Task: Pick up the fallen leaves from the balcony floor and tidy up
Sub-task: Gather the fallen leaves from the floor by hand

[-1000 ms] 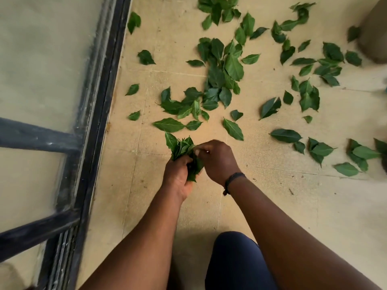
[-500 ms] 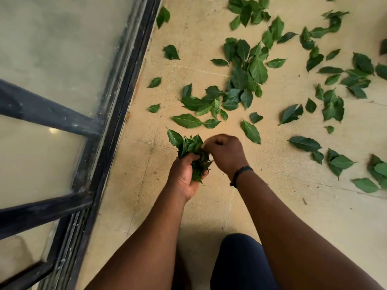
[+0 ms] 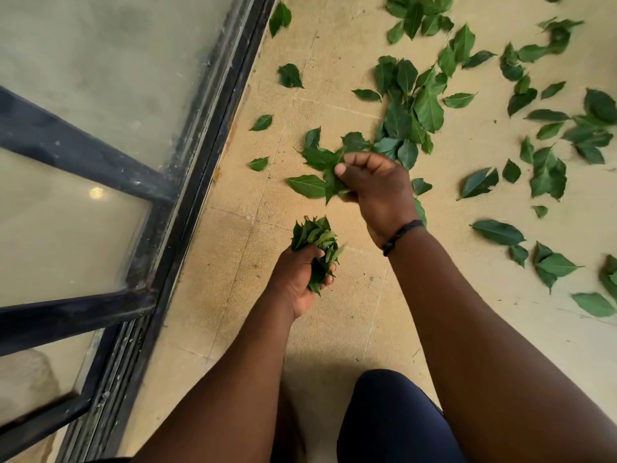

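Note:
Many green leaves (image 3: 427, 108) lie scattered over the beige tiled balcony floor (image 3: 334, 329), thickest ahead and to the right. My left hand (image 3: 300, 279) grips a tight bunch of gathered leaves (image 3: 315, 235) just above the floor. My right hand (image 3: 377, 185), with a dark band at the wrist, is farther forward among the near leaves. Its thumb and fingers pinch a leaf (image 3: 330, 182) beside another flat leaf (image 3: 305, 186) on the floor.
A black metal railing frame with frosted glass panels (image 3: 187, 182) runs along the left edge of the floor. Loose leaves (image 3: 497, 232) spread out to the right. My knee in dark fabric (image 3: 394, 419) is at the bottom centre.
My right hand has left the bunch and reached forward to the near leaves, taking hold of one. The left hand still holds the bunch. The view has shifted left.

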